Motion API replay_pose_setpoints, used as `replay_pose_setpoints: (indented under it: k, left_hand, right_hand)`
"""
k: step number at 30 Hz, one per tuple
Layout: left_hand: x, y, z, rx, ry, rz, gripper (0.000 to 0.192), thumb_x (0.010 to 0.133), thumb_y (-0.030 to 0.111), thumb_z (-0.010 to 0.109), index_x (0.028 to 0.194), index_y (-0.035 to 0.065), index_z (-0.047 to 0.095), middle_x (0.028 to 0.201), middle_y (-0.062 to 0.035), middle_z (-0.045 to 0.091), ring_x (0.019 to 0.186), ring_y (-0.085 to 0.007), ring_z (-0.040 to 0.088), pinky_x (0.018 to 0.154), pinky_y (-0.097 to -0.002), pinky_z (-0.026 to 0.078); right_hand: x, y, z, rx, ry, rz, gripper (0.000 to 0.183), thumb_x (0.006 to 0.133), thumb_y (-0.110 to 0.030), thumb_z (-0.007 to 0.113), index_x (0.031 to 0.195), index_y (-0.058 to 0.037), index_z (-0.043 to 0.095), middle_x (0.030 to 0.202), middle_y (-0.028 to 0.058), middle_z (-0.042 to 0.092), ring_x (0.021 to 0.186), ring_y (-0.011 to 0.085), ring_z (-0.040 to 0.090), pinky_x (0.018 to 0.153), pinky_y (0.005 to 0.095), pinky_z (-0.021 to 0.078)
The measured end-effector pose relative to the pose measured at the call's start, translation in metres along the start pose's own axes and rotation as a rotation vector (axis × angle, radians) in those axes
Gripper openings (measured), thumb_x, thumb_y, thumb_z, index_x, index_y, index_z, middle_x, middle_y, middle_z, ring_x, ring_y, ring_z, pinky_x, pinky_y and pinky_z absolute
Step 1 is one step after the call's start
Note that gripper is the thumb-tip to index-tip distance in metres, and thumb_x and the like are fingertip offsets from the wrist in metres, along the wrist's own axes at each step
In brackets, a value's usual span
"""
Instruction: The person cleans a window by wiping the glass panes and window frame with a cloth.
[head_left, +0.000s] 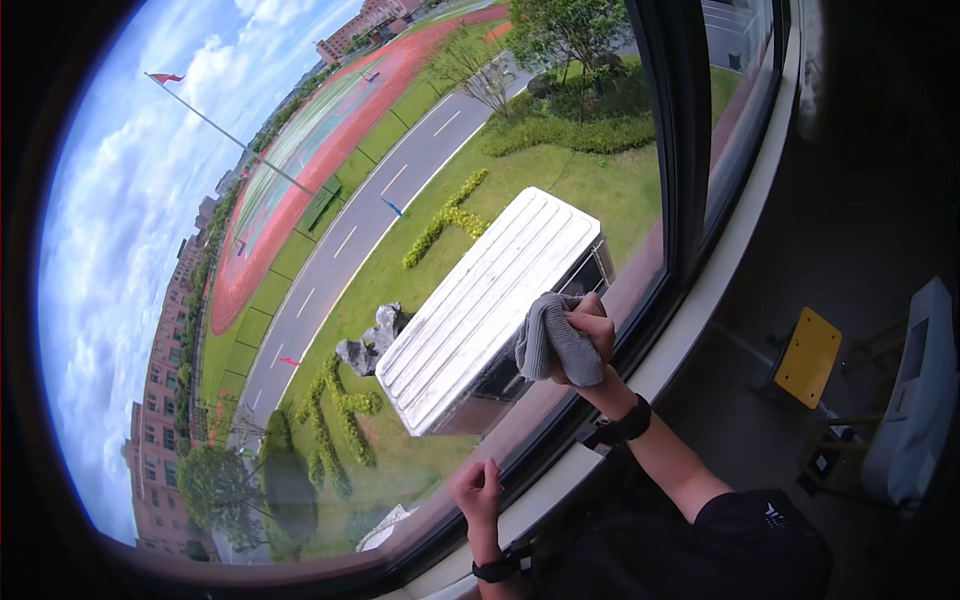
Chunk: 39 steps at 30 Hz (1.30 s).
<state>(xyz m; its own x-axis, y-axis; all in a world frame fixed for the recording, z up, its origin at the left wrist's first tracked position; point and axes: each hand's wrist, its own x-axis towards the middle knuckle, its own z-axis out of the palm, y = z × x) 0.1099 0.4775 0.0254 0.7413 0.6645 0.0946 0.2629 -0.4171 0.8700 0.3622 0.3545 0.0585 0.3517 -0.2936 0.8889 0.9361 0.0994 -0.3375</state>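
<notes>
A folded grey cloth (551, 341) is in my right hand (592, 330), with the fingers and thumb closed around it. That hand is in front of the large window pane (435, 300), close to its dark frame (675, 150); whether the cloth touches the glass I cannot tell. Lower down, my left hand (480, 487) is near the bottom part of the frame, its fingers curled in and the thumb raised. I see nothing in it. Both wrists wear black bands.
A pale sill (720, 300) runs along the window frame. Behind it, in the dim room, are a yellow board (808, 358) and a grey chair (911, 405). Through the glass show a white ridged roof (487, 307), lawn, a road (360, 225), a running track and buildings.
</notes>
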Motion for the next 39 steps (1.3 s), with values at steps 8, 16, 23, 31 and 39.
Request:
replay_pose_setpoints:
  k: [8, 16, 23, 31, 39]
  left_hand:
    - [-0.001, 0.007, 0.006, -0.119, 0.147, -0.070, 0.033, 0.087, 0.016, 0.062, 0.060, -0.0020, 0.064, 0.043, -0.0012, 0.050, 0.036, -0.0070, 0.045, 0.038, -0.0201, 0.030]
    - [-0.006, -0.007, 0.008, -0.026, 0.231, 0.030, 0.034, 0.085, 0.010, 0.059, 0.053, -0.0017, 0.059, 0.042, -0.0012, 0.048, 0.035, -0.0068, 0.044, 0.037, -0.0206, 0.029]
    - [-0.004, -0.011, 0.015, 0.037, 0.246, 0.163, 0.030, 0.081, 0.005, 0.057, 0.052, -0.0019, 0.056, 0.041, -0.0013, 0.046, 0.036, -0.0075, 0.044, 0.040, -0.0217, 0.028]
    - [0.000, -0.019, 0.019, 0.068, 0.226, 0.224, 0.027, 0.080, 0.006, 0.059, 0.055, -0.0019, 0.058, 0.044, -0.0037, 0.051, 0.037, -0.0095, 0.047, 0.041, -0.0239, 0.032]
    - [-0.012, -0.027, 0.010, -0.020, 0.362, 0.233, 0.027, 0.081, 0.005, 0.060, 0.055, -0.0019, 0.056, 0.045, -0.0026, 0.049, 0.039, -0.0086, 0.046, 0.042, -0.0236, 0.033]
  right_hand:
    - [0.022, 0.091, -0.066, -0.199, 0.158, 0.177, 0.039, 0.085, -0.015, 0.067, 0.116, 0.0001, 0.047, 0.109, 0.0100, 0.051, 0.098, 0.0194, 0.053, 0.090, 0.0321, 0.0421]
    - [0.033, 0.117, -0.088, -0.460, 0.189, 0.195, 0.032, 0.089, -0.008, 0.059, 0.118, 0.0050, 0.050, 0.110, 0.0138, 0.053, 0.102, 0.0251, 0.054, 0.093, 0.0335, 0.0410]
    - [0.039, 0.096, -0.081, -0.322, 0.211, 0.383, 0.036, 0.092, -0.014, 0.059, 0.119, 0.0051, 0.046, 0.111, 0.0133, 0.052, 0.103, 0.0218, 0.053, 0.093, 0.0327, 0.0404]
    - [-0.028, 0.029, -0.040, -0.175, 0.130, 0.459, 0.051, 0.091, -0.034, 0.057, 0.119, 0.0068, 0.042, 0.113, 0.0115, 0.039, 0.102, 0.0218, 0.045, 0.095, 0.0360, 0.0365]
    - [-0.097, -0.069, 0.001, -0.072, -0.250, 0.262, 0.055, 0.085, -0.022, 0.065, 0.121, 0.0026, 0.031, 0.113, 0.0117, 0.035, 0.101, 0.0206, 0.040, 0.092, 0.0355, 0.0349]
